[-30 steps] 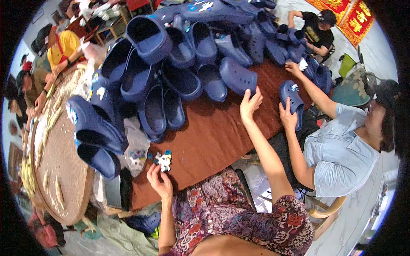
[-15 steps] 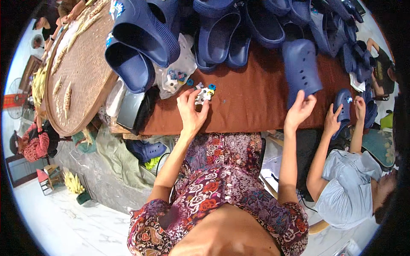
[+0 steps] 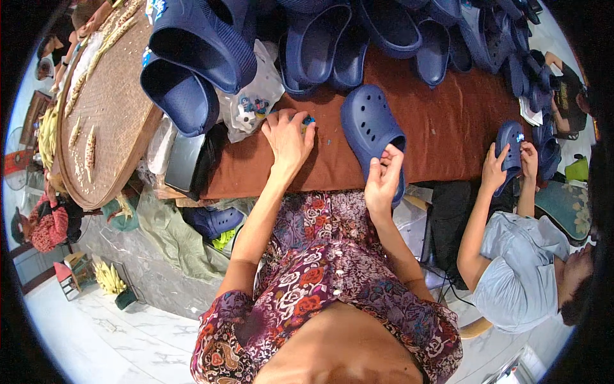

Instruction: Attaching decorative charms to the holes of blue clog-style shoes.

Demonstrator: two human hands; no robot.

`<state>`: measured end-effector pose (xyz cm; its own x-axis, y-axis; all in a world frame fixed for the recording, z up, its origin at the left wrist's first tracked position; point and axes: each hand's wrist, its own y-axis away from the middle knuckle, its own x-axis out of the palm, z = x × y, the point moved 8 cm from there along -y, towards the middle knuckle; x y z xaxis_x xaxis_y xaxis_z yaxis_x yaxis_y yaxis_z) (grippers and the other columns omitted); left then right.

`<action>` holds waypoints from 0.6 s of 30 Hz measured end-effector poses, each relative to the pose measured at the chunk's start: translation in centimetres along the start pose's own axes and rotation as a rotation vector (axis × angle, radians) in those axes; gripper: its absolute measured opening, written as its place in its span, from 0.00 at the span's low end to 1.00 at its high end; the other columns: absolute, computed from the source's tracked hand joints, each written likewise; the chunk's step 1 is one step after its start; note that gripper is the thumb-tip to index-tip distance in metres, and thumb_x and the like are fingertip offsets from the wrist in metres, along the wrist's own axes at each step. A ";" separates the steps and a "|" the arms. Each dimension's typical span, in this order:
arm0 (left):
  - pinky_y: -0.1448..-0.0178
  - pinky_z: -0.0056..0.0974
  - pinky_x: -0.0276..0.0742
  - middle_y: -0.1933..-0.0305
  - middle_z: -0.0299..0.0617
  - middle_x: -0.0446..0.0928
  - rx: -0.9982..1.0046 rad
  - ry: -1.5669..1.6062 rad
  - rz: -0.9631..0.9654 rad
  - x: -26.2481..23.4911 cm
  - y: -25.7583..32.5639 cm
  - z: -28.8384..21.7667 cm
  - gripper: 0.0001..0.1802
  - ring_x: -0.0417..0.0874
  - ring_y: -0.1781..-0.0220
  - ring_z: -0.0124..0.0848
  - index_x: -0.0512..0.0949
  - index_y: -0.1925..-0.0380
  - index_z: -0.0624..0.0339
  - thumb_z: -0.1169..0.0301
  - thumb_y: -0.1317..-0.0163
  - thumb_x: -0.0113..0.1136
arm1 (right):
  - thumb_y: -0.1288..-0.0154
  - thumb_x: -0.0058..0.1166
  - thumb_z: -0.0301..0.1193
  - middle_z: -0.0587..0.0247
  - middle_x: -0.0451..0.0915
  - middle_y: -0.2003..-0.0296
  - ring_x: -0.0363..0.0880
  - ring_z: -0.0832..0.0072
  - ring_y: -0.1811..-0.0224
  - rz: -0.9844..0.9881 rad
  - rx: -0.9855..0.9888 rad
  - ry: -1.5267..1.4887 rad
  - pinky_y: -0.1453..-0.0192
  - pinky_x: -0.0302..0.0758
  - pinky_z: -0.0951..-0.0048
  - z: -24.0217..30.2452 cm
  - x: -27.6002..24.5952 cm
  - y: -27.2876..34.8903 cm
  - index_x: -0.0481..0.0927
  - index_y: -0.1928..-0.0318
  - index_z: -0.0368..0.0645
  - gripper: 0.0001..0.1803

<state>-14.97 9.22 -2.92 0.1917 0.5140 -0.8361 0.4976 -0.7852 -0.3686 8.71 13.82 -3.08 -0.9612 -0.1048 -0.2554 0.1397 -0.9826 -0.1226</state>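
Observation:
A navy clog [image 3: 368,115] with round holes in its upper is held by my right hand [image 3: 382,176], its toe pointing away from me. The thumb and fingers grip it by the heel end. On the brown cloth my left hand [image 3: 288,142] has its fingers bent downward over some small pieces. A small blue charm [image 3: 308,120] shows beside its fingertips; whatever lies under the fingers is hidden. Just left of that hand is a clear plastic bag [image 3: 259,80] with white and blue charms in it.
Many navy clogs [image 3: 313,41] line the table's far side, and a large pair [image 3: 182,96] stands at left. A round woven tray [image 3: 105,105] with corn cobs lies farther left. At right a co-worker [image 3: 521,275] holds another clog [image 3: 510,144] with a charm on it.
My right hand has brought the clog leftward, nearer my left hand. The white charms that showed at my left fingertips are now out of sight there.

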 end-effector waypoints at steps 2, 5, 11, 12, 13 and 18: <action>0.40 0.53 0.60 0.55 0.39 0.81 -0.016 0.021 0.036 0.5 -0.1 0.1 0.14 0.72 0.45 0.45 0.85 0.58 0.51 0.60 0.43 0.66 | 0.34 0.47 0.17 0.57 0.70 0.54 0.69 0.71 0.54 0.007 0.036 0.000 0.45 0.69 0.71 -0.2 0.6 0.4 0.66 0.40 0.36 0.22; 0.40 0.53 0.60 0.58 0.38 0.82 -0.024 0.037 0.071 1.0 -0.2 0.1 0.13 0.73 0.47 0.44 0.85 0.59 0.51 0.61 0.43 0.66 | 0.34 0.50 0.18 0.60 0.70 0.56 0.70 0.74 0.55 0.075 0.108 -0.083 0.47 0.70 0.73 -1.8 1.5 0.6 0.67 0.41 0.37 0.21; 0.41 0.52 0.61 0.60 0.38 0.82 0.016 0.094 0.033 0.5 -0.4 -0.3 0.12 0.75 0.50 0.42 0.85 0.61 0.51 0.64 0.46 0.69 | 0.33 0.56 0.21 0.62 0.71 0.57 0.71 0.78 0.57 0.170 0.165 -0.279 0.51 0.73 0.77 -1.3 2.0 0.8 0.69 0.46 0.37 0.17; 0.42 0.51 0.61 0.60 0.37 0.82 0.024 0.111 0.022 0.3 -0.4 -0.4 0.13 0.76 0.51 0.41 0.84 0.61 0.51 0.65 0.48 0.70 | 0.33 0.57 0.22 0.62 0.72 0.58 0.72 0.78 0.58 0.116 0.138 -0.208 0.53 0.73 0.76 -0.7 1.3 1.0 0.69 0.48 0.36 0.16; 0.42 0.51 0.61 0.60 0.37 0.82 0.023 0.108 0.021 0.2 -0.3 -0.5 0.13 0.76 0.51 0.41 0.84 0.61 0.51 0.65 0.48 0.70 | 0.33 0.57 0.22 0.62 0.72 0.58 0.72 0.78 0.58 0.118 0.139 -0.210 0.53 0.73 0.76 -0.3 1.0 1.1 0.69 0.48 0.36 0.16; 0.50 0.43 0.69 0.63 0.37 0.81 0.129 0.447 -0.047 -4.0 -0.9 -5.3 0.15 0.77 0.57 0.40 0.83 0.62 0.54 0.71 0.52 0.74 | 0.32 0.57 0.25 0.62 0.75 0.61 0.75 0.78 0.61 0.132 -0.025 -0.073 0.54 0.74 0.75 3.2 -1.1 -1.2 0.75 0.53 0.35 0.10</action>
<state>-11.66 9.70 2.85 0.5311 0.6264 -0.5706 0.4110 -0.7794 -0.4730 8.81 14.60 0.45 -0.9487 -0.2445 -0.2004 0.2709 -0.9555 -0.1164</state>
